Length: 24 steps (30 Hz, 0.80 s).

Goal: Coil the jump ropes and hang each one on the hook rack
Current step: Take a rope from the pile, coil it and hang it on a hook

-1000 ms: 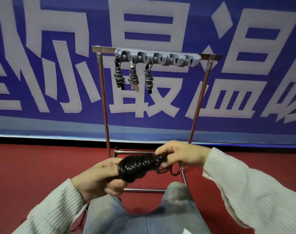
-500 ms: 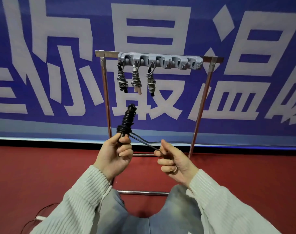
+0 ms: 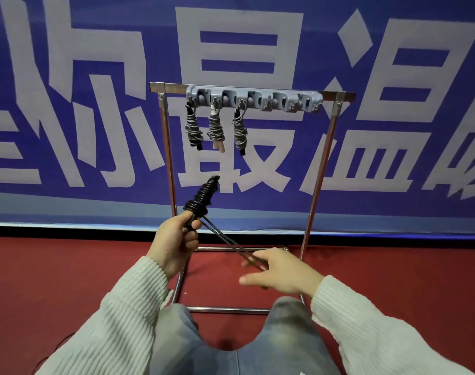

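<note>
Three grey coiled jump ropes [image 3: 216, 128] hang side by side from leftmost hooks of grey plastic hook rack [image 3: 254, 100] on chrome tube stand [image 3: 318, 169]. Left hand [image 3: 175, 246] clenches handle end of black coiled jump rope [image 3: 202, 198], bundle tilted up toward rack, well below hooks. Two black strands run taut from bundle down to right hand [image 3: 281, 273]; fingers blurred, extended, strands passing between them. Red carpet floor [image 3: 55, 280] beneath, blue banner [image 3: 68, 77] behind.

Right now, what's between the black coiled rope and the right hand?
Head view: two taut black strands run from the black coiled rope, gripped by the left hand, down to the right hand. Nothing else spans the gap.
</note>
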Available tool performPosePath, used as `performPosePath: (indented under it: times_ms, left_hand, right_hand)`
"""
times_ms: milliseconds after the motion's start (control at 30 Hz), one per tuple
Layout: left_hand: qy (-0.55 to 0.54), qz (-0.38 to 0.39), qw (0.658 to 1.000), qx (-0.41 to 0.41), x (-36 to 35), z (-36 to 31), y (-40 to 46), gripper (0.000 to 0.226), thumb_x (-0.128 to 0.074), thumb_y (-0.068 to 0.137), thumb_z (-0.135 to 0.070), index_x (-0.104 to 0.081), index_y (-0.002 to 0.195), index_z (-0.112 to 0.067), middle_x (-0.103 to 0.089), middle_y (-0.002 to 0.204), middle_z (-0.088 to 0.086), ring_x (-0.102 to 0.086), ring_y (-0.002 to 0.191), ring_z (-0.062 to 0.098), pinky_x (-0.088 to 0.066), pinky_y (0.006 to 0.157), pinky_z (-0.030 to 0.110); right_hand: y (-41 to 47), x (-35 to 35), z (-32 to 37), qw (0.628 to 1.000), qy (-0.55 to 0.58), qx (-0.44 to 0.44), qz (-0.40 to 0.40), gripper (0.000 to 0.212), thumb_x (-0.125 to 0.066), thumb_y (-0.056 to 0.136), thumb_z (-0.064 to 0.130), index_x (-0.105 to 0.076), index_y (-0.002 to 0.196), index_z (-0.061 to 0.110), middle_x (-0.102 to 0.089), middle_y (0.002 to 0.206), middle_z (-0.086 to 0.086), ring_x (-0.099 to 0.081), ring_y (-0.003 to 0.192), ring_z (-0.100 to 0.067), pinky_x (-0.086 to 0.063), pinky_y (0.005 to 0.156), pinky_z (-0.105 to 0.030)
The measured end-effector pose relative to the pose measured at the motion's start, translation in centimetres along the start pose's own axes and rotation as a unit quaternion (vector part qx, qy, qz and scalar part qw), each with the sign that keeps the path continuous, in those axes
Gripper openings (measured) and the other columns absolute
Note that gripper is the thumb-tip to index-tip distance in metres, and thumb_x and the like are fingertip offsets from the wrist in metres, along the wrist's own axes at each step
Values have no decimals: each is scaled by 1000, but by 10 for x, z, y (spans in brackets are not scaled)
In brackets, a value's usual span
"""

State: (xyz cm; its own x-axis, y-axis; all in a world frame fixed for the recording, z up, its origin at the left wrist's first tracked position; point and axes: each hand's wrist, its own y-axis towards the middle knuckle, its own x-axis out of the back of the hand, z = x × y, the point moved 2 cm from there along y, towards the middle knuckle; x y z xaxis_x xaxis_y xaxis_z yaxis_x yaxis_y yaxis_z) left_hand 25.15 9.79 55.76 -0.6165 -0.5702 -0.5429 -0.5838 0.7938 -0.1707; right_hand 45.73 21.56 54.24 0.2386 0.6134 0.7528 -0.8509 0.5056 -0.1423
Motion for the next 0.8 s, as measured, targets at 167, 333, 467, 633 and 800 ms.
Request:
performPosePath:
  times_ms: [167,333,467,633,800]
  left_hand:
    - [175,-74,982,-20,12,12,9,19,-49,103,-17,-63,98,-6,-49,60,-1,-29,40,6,-21,39,19]
    - [724,-56,669,-162,-4,38,-2,21,-54,98,-35,-67,99,-19,-72,88,8,-66,85,34,-47,70,34]
    - [631,319,707,-11,-27,44,-43,17,-60,99,-35,-64,87,-23,-58,70,0,-53,62,19,-40,60,30]
    - [113,366,920,76,-23,22,-61,41,-81,83,-37,-66,105,-6,-38,61,4,-30,50,6,-25,45,18]
    - [-149,271,946,95,-34,42,-63,51,-96,63,-18,-66,103,-8,-38,59,-5,-19,48,3,-27,40,15]
  right_hand:
    - [-5,37,3,967,-202,111,-109,39,-54,98,55,-52,72,26,-58,66,3,-55,69,-11,-48,70,-38]
    - [-4,68,31,945,-255,194,-74,25,-55,101,47,-69,94,28,-58,74,6,-51,77,-10,-43,71,-35]
    - [4,86,30,984,-54,160,63,12,-75,93,27,-80,99,18,-77,89,7,-70,85,-9,-53,81,-26]
    - [-3,44,12,946,299,127,20,13,-71,92,20,-73,81,16,-66,67,0,-53,59,-19,-39,59,-29]
    - [-25,-25,28,722,690,46,-30,26,-63,83,2,-63,109,5,-62,73,-5,-37,47,-4,-35,48,-16]
